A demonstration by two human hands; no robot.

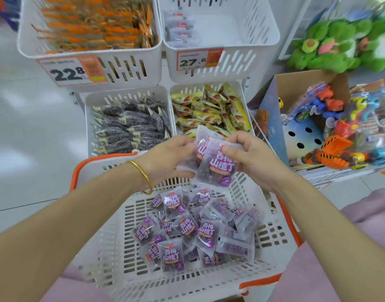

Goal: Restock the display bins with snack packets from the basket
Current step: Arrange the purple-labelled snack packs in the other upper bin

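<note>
A white slotted basket [113, 243] with orange handles sits in front of me, holding several purple snack packets [205, 233]. Above its far rim both hands hold a small stack of the same packets [217, 166]. My left hand [165, 158] grips the stack from the left and underneath. My right hand [250, 155] pinches the top edge of the front packet. The upper right display bin [235, 59], tagged 27.6, holds a few matching packets at its back left.
Three more white bins: orange packets [95, 25] upper left, dark packets [130, 127] lower left, yellow packets [211, 110] lower right. A cardboard box [300, 83] of toys stands at right, green plush toys [339, 46] behind it. Pale floor lies at left.
</note>
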